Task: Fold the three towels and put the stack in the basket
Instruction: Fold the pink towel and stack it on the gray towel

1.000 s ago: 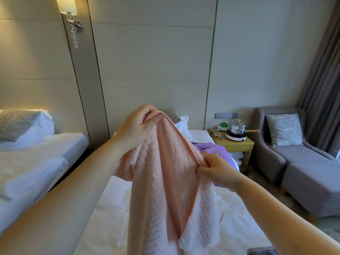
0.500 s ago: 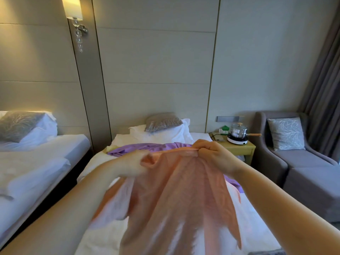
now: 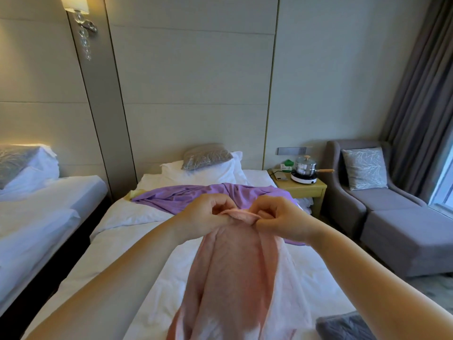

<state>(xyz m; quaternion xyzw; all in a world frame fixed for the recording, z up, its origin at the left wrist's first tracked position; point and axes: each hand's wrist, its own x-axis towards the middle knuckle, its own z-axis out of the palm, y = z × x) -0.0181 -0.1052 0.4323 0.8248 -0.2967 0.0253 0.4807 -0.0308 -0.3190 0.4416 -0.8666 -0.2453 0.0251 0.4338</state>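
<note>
Closer together than half a second ago, both hands now bunch the top edge. Over the bed the pink towel hangs toward me, with the purple towel lying beyond. My left hand and right hand each pinch that edge. If the corners are mismatched, I judge the fold will skew.
</note>
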